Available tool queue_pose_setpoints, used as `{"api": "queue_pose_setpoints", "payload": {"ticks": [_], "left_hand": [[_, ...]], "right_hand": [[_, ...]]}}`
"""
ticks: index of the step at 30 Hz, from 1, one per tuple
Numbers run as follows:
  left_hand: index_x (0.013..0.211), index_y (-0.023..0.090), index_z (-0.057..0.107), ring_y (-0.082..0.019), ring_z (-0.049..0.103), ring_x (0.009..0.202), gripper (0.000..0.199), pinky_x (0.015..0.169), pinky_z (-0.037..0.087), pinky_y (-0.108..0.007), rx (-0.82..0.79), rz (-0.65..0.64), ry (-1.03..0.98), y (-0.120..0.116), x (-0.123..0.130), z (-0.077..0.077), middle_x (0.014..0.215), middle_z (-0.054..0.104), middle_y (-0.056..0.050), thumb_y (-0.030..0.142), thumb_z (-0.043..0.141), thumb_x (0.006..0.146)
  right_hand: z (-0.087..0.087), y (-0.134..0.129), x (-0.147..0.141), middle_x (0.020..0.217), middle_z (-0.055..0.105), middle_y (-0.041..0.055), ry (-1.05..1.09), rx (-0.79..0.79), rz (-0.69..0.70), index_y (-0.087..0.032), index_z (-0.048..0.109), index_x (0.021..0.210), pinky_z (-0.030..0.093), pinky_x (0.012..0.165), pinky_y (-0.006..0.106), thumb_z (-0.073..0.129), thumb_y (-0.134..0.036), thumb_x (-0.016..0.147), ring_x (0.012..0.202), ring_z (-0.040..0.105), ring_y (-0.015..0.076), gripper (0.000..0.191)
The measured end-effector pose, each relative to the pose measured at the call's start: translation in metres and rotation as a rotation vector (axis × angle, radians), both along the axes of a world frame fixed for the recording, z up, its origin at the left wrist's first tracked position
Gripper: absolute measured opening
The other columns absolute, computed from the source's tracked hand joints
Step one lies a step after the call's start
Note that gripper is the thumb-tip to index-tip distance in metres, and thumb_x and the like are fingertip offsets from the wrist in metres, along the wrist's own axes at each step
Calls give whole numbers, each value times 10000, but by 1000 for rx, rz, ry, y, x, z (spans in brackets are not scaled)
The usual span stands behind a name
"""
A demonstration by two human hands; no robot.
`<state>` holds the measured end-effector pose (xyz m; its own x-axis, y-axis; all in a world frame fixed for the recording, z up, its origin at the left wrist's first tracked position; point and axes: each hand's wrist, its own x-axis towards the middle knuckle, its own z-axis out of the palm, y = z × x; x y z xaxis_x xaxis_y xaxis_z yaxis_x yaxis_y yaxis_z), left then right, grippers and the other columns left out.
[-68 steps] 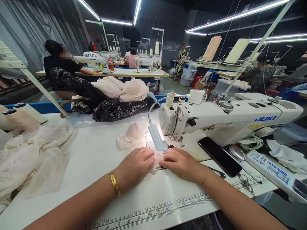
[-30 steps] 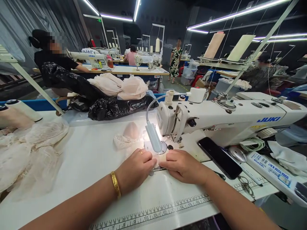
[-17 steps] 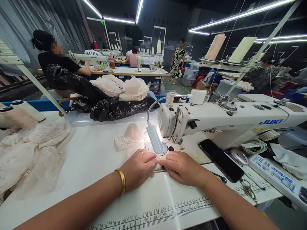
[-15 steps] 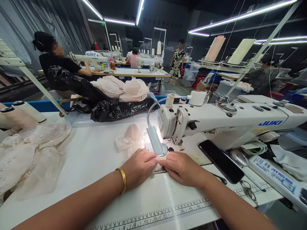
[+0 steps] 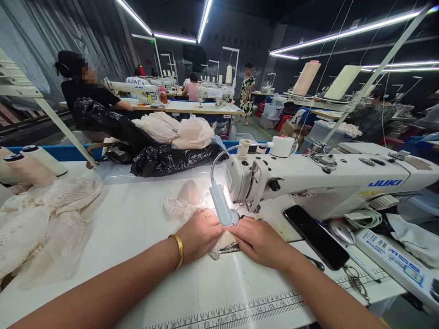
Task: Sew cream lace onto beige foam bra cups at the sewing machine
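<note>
Centrally, left hand (image 5: 200,230) and right hand (image 5: 259,240) close together, pressed flat on pale lace fabric piece (image 5: 178,208), steadying it under white sewing machine (image 5: 308,178) on white counter (image 5: 137,228).

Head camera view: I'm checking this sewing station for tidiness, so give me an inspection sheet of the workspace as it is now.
Surface: white table with a printed ruler strip along the near edge.
Job's things: small pale fabric piece lies under both hands at the needle end of the JUKI sewing machine, lit by a gooseneck lamp.
Clutter: lace pile at left, lace cup piece, black phone, thread cones.
Grippers: left hand and right hand press flat on the fabric; whether they pinch it cannot be told.
Cables: coiled white cord beside the machine.
Surroundings: other people at sewing tables, black bags behind.
</note>
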<state>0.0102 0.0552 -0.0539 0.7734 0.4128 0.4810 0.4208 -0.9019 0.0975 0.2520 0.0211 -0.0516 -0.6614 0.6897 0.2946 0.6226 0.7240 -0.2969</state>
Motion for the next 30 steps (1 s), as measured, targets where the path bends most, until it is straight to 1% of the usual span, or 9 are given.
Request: {"api": "queue_pose_setpoints", "payload": {"ticks": [3,7,14,16,21,25,28,30], "left_hand": [[1100,200,707,-212,601,814,262,785,416,-380,14,5,-13,2,0,-2,888,740,-43,145,476,990],[1003,195,721,-232,644,917,258,861,419,-409,-13,19,6,8,0,-3,966,761,-50,134,471,988],[909,183,720,-240,668,957,243,922,400,-438,-73,45,7,16,4,-1,964,761,-54,150,491,982],[884,188,717,-229,664,932,255,911,402,-429,-88,56,22,15,4,0,928,754,-50,149,484,981],[857,202,708,-228,644,881,263,864,402,-418,-79,85,19,14,6,6,867,727,-56,154,475,970],[769,181,652,-213,591,785,255,795,380,-406,-66,133,104,15,8,13,814,678,-54,155,483,958],[753,176,626,-232,577,807,223,781,366,-413,-87,215,168,14,13,18,825,652,-65,170,511,944],[763,179,622,-240,572,793,192,764,369,-410,-113,249,182,16,17,18,806,635,-64,173,528,929]], "right_hand": [[0,0,-1,808,624,26,-12,-2,-38,-239,659,1121,345,600,281,470,-109,964,746,555,187,278],[-3,3,-3,789,597,21,-28,39,-83,-228,659,1075,298,564,280,446,-124,973,700,521,180,258],[-8,5,-4,821,599,31,-53,60,-135,-217,642,1098,293,556,276,458,-125,967,751,544,193,245],[-8,6,-3,822,601,31,-56,59,-134,-217,644,1102,301,559,280,450,-128,970,751,542,194,251],[-7,5,-2,778,581,31,-73,61,-134,-206,649,985,309,557,295,429,-153,984,707,523,192,226],[-8,3,-1,804,606,35,-20,67,-119,-230,648,1069,323,570,295,434,-148,992,718,534,195,241],[-11,4,0,804,605,31,14,63,-113,-236,648,1094,341,589,294,431,-149,999,719,540,193,252],[-12,5,1,802,605,32,39,42,-115,-232,653,1085,352,598,296,432,-155,999,718,544,194,250]]}}
